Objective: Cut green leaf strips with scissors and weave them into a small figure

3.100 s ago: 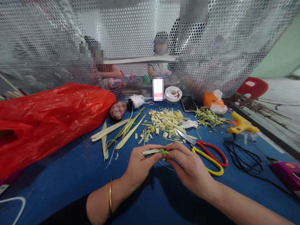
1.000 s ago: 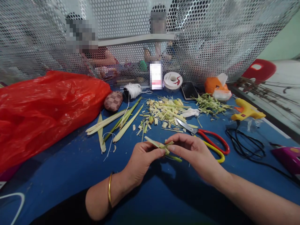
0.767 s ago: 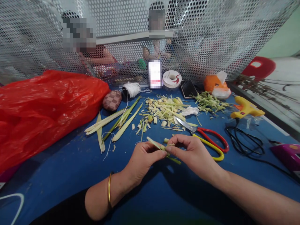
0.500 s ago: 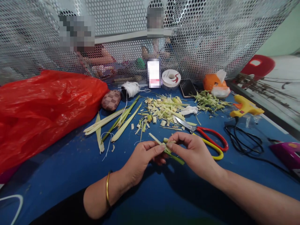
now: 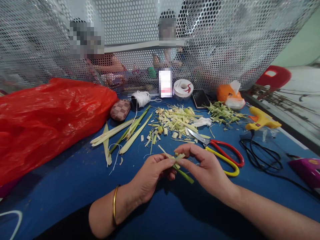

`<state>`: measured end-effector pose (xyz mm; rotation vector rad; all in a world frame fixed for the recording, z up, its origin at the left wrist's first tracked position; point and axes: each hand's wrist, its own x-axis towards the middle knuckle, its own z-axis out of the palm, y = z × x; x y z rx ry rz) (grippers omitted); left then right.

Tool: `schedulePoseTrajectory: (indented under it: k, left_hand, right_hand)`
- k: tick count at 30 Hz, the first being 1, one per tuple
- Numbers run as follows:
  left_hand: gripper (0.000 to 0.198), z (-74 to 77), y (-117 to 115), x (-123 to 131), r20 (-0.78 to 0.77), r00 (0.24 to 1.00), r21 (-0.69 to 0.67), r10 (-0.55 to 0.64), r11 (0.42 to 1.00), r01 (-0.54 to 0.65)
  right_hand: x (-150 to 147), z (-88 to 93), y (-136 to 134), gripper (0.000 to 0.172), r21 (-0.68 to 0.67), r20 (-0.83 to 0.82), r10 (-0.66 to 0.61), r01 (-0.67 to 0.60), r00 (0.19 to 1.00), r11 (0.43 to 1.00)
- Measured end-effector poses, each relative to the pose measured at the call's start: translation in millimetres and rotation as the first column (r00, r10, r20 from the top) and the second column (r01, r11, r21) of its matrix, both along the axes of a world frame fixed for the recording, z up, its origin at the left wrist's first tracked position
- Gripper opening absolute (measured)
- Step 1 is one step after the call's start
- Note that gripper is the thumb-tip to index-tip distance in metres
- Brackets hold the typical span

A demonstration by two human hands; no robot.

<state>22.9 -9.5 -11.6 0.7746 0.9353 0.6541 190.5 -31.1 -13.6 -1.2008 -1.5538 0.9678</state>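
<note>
Between my hands is a small piece of folded green leaf strips (image 5: 184,174), with one pale end pointing up left and a green end pointing down right. My left hand (image 5: 156,173) pinches it between thumb and fingers. From the other side, my right hand (image 5: 202,163) grips its upper part with thumb and forefinger; the fingertips partly cover the strips. Just past my right hand lie scissors (image 5: 220,151) with one red and one yellow handle, blades apart. Long pale green leaves (image 5: 135,135) rest on the blue table (image 5: 82,186) beyond my left hand.
Cut leaf scraps (image 5: 175,118) are heaped mid-table. A red plastic bag (image 5: 55,123) fills the left side. At the back stand white thread (image 5: 141,98), a lit phone (image 5: 165,82) and a ribbon spool (image 5: 183,88). A yellow glue gun (image 5: 262,119) with its black cord lies right.
The view has shifted slightly, so the table things sit a little lower. My right fingers have moved over the crossed strips, and the green lower end has tilted further down.
</note>
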Motion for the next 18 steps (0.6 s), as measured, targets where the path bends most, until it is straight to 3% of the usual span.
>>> schedulePoseTrajectory:
  k: [3,9,15,18]
  left_hand:
    - [0.020,0.5,0.0,0.0,0.007,1.000,0.005,0.004,1.000,-0.004]
    - [0.017,-0.2,0.2,-0.2,-0.001,1.000,0.001,0.021,1.000,-0.021]
    - [0.018,0.2,0.8,-1.2,-0.004,1.000,0.015,-0.026,1.000,0.026]
    - [0.019,1.1,0.9,-1.2,-0.013,0.999,0.020,-0.037,0.999,0.037]
  right_hand:
    - [3.5,0.1,1.3,0.014,0.154,0.098,0.044,-0.059,0.994,0.986]
    - [9.2,2.2,4.8,0.013,0.266,0.234,0.111,-0.173,0.966,0.948]
    - [14.8,3.3,6.8,0.016,0.487,0.517,-0.015,-0.280,0.856,0.827]
    - [15.4,1.9,7.6,0.016,0.557,0.536,-0.062,-0.297,0.842,0.776]
